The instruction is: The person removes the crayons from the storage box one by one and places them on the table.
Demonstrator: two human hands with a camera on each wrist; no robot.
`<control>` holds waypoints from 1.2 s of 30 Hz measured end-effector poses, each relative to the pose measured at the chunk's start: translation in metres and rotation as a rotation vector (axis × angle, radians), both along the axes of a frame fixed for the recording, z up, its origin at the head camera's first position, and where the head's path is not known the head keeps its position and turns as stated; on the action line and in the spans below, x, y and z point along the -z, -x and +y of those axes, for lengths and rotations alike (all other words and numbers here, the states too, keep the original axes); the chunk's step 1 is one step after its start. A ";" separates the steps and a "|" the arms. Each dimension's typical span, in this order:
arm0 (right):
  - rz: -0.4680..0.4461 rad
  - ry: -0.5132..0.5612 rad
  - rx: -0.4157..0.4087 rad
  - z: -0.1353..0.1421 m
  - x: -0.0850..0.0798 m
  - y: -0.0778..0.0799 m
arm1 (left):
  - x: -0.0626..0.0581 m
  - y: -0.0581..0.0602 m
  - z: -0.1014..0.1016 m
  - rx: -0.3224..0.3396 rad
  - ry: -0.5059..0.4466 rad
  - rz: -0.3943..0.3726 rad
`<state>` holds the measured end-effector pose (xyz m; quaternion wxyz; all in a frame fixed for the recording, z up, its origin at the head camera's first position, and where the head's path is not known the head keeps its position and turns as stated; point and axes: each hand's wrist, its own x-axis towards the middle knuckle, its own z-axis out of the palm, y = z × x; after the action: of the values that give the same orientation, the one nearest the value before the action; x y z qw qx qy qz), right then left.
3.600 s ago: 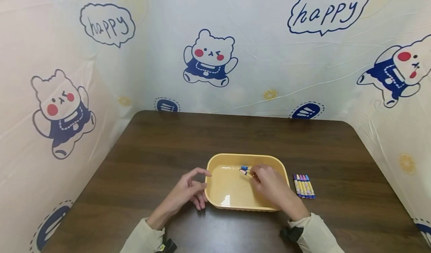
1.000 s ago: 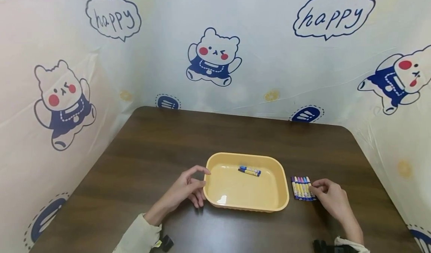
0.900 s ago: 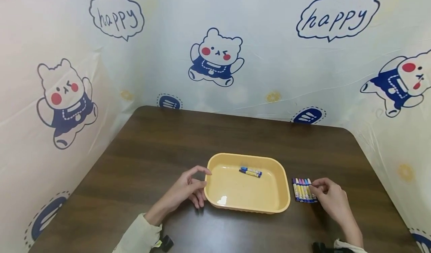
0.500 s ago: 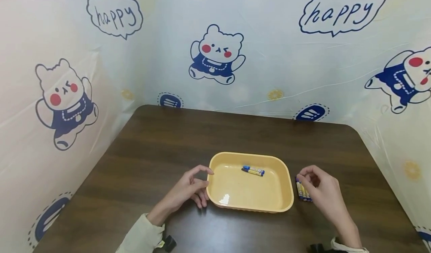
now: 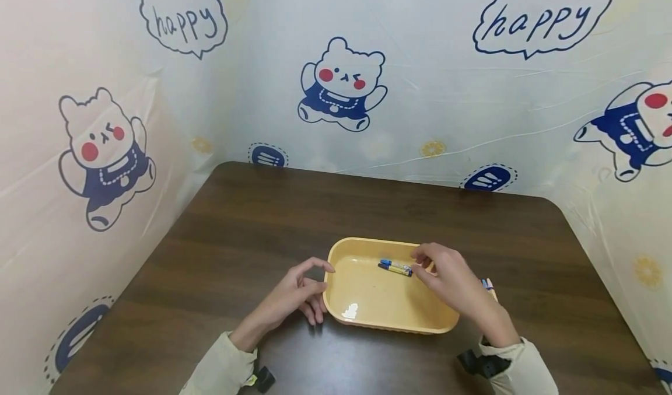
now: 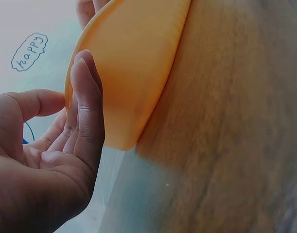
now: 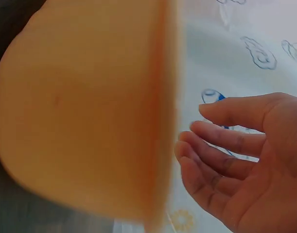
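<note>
Two crayons [image 5: 396,268] with yellow wrappers, one blue-tipped and one dark-tipped, lie side by side in the yellow plastic tray [image 5: 367,310]. My right hand [image 5: 446,272] hovers over the tray's right part, fingertips beside the crayons' right ends. The right wrist view shows its thumb and fingers [image 7: 226,141] spread apart and holding nothing. At the tray's left end, my left hand [image 5: 291,296] pinches the rim between thumb and fingers, also seen in the left wrist view. On the table to the right, more crayons [image 5: 489,287] stand out from behind the right forearm, which hides most of their row.
The dark brown wooden table [image 5: 252,220] extends behind the tray and to both sides. A pale curtain [image 5: 262,62] with printed bears and "happy" bubbles surrounds its back and sides.
A pale-tipped crayon left the tray, and the row on the table gained one. My right hand then moved from that row leftward over the tray. The left hand stayed on the rim.
</note>
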<state>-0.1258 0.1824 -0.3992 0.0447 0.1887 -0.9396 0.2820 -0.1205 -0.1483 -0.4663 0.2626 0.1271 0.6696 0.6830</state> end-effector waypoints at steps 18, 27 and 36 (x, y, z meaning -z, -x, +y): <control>0.042 -0.166 -0.040 -0.027 0.060 0.018 | -0.002 0.000 0.004 0.019 -0.024 0.030; -0.051 -0.132 -0.023 -0.026 0.062 0.021 | -0.002 0.000 0.003 0.015 -0.011 0.034; -0.050 -0.091 -0.055 -0.025 0.064 0.020 | -0.002 -0.002 0.005 -0.002 -0.001 0.020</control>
<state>-0.1456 0.1573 -0.4629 0.0048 0.2094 -0.9467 0.2449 -0.1186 -0.1436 -0.4640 0.2553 0.1332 0.6718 0.6824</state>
